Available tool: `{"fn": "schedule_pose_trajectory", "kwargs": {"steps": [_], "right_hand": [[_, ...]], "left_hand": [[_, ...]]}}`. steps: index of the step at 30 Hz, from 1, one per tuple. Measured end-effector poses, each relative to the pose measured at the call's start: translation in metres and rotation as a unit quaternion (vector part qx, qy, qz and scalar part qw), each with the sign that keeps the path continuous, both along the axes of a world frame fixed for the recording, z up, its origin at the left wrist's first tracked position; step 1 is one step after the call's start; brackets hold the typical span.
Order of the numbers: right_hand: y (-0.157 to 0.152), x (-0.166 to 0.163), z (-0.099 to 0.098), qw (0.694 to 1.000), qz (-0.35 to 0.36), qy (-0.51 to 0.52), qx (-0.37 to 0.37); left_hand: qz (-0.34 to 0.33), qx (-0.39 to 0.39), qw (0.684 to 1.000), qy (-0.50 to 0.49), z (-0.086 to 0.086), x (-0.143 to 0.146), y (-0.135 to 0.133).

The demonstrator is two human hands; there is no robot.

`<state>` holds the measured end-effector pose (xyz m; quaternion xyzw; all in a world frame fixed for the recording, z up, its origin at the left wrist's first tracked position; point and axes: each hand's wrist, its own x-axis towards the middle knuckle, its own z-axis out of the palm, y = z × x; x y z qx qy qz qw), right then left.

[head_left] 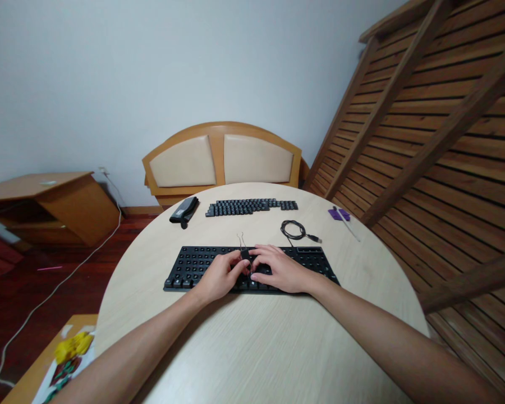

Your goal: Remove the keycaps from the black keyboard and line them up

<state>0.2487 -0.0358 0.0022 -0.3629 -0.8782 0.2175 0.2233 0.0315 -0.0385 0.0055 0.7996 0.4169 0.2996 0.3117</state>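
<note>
Head view: left hand (219, 276), right hand (281, 270) grip puller (244, 253) on keyboard (185, 267); legends illegible.

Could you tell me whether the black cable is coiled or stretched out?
Coiled: the cable lies looped beyond the keyboard, plug free.

Both bare forearms reach in from the near side of the keyboard (189, 264) and converge over its middle. The left hand (219, 276) lies palm down with a straight wrist. Its fingers are curled, and its thumb and forefinger are closed on the black handle of a wire keycap puller (246, 255) at the keyboard's centre. The right hand (283, 270) lies palm down just right of that centre, fingers loosely spread. Its forefinger tip touches the puller; whether it grips cannot be told.
</note>
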Motion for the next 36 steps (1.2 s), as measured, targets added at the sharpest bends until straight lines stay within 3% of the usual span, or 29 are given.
{"fn": "schedule_pose_trajectory", "kwargs": {"steps": [18, 36], "right_hand": [[-0.0005, -0.0006, 0.0013, 1.0, 0.007, -0.018, 0.014], [-0.001, -0.0021, -0.0009, 0.999, -0.012, 0.03, 0.012]], "left_hand": [[-0.003, 0.033, 0.998, -0.049, -0.0012, 0.0013, -0.002], [0.018, 0.063, 0.998, -0.015, -0.0046, 0.001, -0.0009]]}}
